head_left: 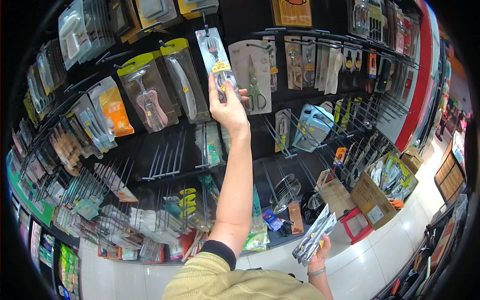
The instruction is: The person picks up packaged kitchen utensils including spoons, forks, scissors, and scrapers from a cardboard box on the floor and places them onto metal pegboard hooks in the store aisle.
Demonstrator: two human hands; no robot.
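My left fingers [213,92] grip the lower part of a utensil pack [212,46], low down, presumably leaving its top free at the hook [204,18]. My right fingers [326,243] clasp a bundle of packs [314,234], probably stacked so one hand suffices.

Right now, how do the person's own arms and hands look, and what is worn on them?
The left arm has a short, khaki-yellow, textured fabric sleeve ending in a dark, band-like cuff; its left hand is ungloved. The right hand is also ungloved, with a thin, silvery bracelet around its wrist. The right sleeve cannot be made out.
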